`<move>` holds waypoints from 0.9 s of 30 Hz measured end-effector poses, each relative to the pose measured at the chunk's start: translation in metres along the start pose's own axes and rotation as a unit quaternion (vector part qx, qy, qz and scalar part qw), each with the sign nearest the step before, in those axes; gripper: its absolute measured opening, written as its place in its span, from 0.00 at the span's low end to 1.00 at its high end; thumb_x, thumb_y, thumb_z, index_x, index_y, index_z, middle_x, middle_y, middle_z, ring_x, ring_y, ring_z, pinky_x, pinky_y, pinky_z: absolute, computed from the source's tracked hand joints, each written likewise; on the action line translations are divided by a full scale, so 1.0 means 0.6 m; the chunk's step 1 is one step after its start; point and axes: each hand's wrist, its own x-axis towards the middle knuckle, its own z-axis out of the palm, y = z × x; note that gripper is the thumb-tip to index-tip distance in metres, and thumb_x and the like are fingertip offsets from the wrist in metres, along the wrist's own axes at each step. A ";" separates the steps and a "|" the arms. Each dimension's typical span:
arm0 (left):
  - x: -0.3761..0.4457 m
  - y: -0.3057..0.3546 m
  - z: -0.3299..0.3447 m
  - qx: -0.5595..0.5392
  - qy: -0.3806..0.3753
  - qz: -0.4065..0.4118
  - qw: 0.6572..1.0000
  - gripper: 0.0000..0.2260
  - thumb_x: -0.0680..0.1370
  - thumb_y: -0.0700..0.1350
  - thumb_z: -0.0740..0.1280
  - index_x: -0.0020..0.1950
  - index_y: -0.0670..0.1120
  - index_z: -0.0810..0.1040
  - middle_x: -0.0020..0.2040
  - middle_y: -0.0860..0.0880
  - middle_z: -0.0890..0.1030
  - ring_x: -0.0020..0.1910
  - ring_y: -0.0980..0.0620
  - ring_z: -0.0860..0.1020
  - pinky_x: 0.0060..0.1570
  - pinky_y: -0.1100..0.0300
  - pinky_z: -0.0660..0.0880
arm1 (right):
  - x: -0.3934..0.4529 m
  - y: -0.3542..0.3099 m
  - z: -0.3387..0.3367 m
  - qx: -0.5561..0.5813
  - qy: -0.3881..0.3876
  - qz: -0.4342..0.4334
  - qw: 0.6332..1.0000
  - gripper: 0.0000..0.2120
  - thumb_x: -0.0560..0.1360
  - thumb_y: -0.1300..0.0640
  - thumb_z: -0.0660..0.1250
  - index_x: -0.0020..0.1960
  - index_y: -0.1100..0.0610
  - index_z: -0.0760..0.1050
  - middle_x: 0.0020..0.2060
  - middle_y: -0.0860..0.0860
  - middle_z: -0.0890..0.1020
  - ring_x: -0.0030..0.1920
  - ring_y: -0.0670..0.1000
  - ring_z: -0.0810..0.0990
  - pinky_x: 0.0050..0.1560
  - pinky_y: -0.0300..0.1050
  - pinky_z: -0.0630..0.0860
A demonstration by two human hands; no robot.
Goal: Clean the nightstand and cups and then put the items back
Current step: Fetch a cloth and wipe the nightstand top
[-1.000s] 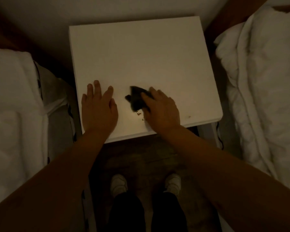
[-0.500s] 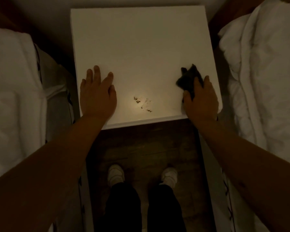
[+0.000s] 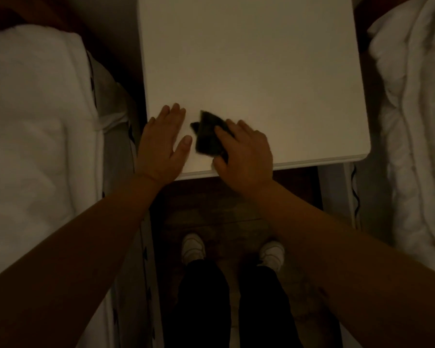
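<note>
The white nightstand [image 3: 261, 59] fills the upper middle of the dim head view, its top bare of cups or other items. My left hand [image 3: 161, 144] lies flat, fingers apart, on the front left corner of the top. Right beside it, my right hand [image 3: 244, 156] presses a dark cloth [image 3: 207, 136] onto the top near the front edge. The cloth is blurred with motion and almost touches my left thumb. No crumbs show on the top; the spot where they lay is under the cloth and my right hand.
White bedding [image 3: 35, 121] lies on a bed at the left and a white duvet [image 3: 417, 121] at the right, both close to the nightstand's sides. My feet in white shoes [image 3: 194, 247] stand on the dark floor before it.
My right hand has swept the cloth from the front right corner leftward across the crumb patch, up to my left hand. The crumbs no longer show. The view has tilted down slightly.
</note>
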 end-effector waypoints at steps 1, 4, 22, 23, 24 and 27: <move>0.000 -0.001 0.000 -0.007 0.004 -0.003 1.000 0.30 0.79 0.57 0.50 0.76 0.41 0.60 0.76 0.42 0.60 0.75 0.48 0.55 0.73 0.53 0.44 | 0.001 -0.007 -0.001 0.003 -0.019 -0.039 0.999 0.26 0.69 0.52 0.68 0.66 0.57 0.74 0.65 0.59 0.75 0.65 0.63 0.72 0.59 0.61 0.70; 0.002 0.001 0.000 0.005 0.004 -0.003 1.000 0.29 0.80 0.57 0.49 0.75 0.40 0.61 0.75 0.41 0.62 0.75 0.45 0.56 0.73 0.50 0.47 | -0.002 0.002 -0.018 -0.009 -0.093 -0.206 0.974 0.24 0.69 0.55 0.70 0.65 0.56 0.75 0.65 0.57 0.76 0.65 0.63 0.72 0.60 0.60 0.69; -0.002 -0.006 0.003 -0.029 0.006 0.010 1.000 0.30 0.79 0.58 0.48 0.75 0.41 0.61 0.76 0.42 0.60 0.75 0.50 0.54 0.73 0.55 0.42 | -0.060 0.145 -0.036 -0.001 0.110 0.140 0.984 0.26 0.70 0.56 0.65 0.68 0.58 0.72 0.68 0.62 0.71 0.70 0.67 0.64 0.66 0.65 0.62; -0.002 -0.007 0.002 -0.051 0.006 0.006 0.999 0.30 0.79 0.58 0.48 0.75 0.41 0.61 0.76 0.42 0.61 0.75 0.50 0.54 0.73 0.56 0.42 | -0.062 0.124 -0.026 0.006 0.108 0.120 0.987 0.26 0.70 0.56 0.65 0.68 0.58 0.73 0.67 0.62 0.72 0.69 0.67 0.65 0.65 0.65 0.63; -0.003 -0.006 0.001 -0.087 0.008 -0.006 0.996 0.29 0.79 0.58 0.49 0.74 0.41 0.62 0.75 0.42 0.61 0.75 0.50 0.54 0.73 0.56 0.42 | -0.062 0.102 -0.016 0.012 0.105 0.106 0.989 0.26 0.70 0.55 0.64 0.67 0.58 0.73 0.67 0.62 0.72 0.69 0.67 0.66 0.64 0.64 0.63; -0.005 0.003 -0.014 -0.276 0.024 -0.096 0.956 0.25 0.80 0.52 0.53 0.74 0.40 0.61 0.74 0.41 0.63 0.75 0.47 0.58 0.74 0.61 0.50 | -0.051 0.033 0.013 0.023 0.089 0.073 0.993 0.26 0.69 0.53 0.64 0.67 0.56 0.74 0.66 0.61 0.73 0.68 0.66 0.67 0.63 0.66 0.64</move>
